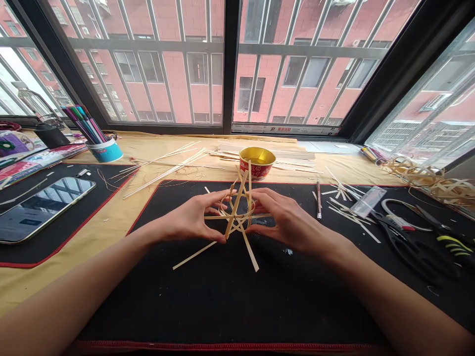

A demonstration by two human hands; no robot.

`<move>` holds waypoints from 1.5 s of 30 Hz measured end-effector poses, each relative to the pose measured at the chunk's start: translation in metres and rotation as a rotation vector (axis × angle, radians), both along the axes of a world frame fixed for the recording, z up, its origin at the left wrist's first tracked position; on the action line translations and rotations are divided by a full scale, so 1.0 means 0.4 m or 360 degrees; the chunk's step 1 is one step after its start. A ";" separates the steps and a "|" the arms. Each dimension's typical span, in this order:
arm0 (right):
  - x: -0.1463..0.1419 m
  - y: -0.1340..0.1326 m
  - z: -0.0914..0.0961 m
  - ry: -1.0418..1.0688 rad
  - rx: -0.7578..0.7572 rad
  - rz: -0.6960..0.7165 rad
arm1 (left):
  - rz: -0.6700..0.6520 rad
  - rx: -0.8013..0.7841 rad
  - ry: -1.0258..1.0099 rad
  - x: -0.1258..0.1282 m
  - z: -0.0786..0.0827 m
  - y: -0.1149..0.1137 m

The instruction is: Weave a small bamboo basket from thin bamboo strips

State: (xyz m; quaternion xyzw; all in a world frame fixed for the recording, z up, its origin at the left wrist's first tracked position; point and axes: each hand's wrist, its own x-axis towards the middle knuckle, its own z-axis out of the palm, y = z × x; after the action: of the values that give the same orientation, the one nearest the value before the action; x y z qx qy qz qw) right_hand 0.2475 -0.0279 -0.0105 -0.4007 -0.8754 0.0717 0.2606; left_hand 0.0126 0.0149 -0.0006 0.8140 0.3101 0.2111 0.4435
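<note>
A small woven frame of thin bamboo strips (237, 212) is held upright over a black mat (222, 296), its loose ends sticking out up and down. My left hand (193, 220) pinches its left side with thumb and fingers. My right hand (287, 220) grips its right side, fingers curled round the strips. Both hands hover just above the mat.
A red and gold bowl (257, 162) stands behind the frame. Loose strips (166, 168) lie at the back. A pen cup (102, 146) and a phone (40, 207) sit left; scissors (411, 237), pliers (445, 237) and bamboo coils (426, 175) right. A window runs behind.
</note>
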 end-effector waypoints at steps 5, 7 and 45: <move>-0.001 0.001 0.000 0.0028 0.0029 0.0027 | 0.0052 0.0181 0.0042 0.004 -0.008 -0.004; 0.000 0.000 0.000 0.0016 0.0037 0.0021 | 0.0047 0.0251 0.0058 0.007 -0.006 -0.006; -0.030 -0.020 0.009 -0.0833 0.0456 -0.0065 | -0.0195 0.0802 0.0295 -0.005 -0.010 0.008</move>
State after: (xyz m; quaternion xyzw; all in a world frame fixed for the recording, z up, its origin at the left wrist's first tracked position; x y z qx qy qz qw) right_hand 0.2353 -0.0358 -0.0069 -0.3822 -0.9059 -0.1635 0.0812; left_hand 0.0105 0.0182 -0.0046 0.9317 0.2372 0.1790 0.2088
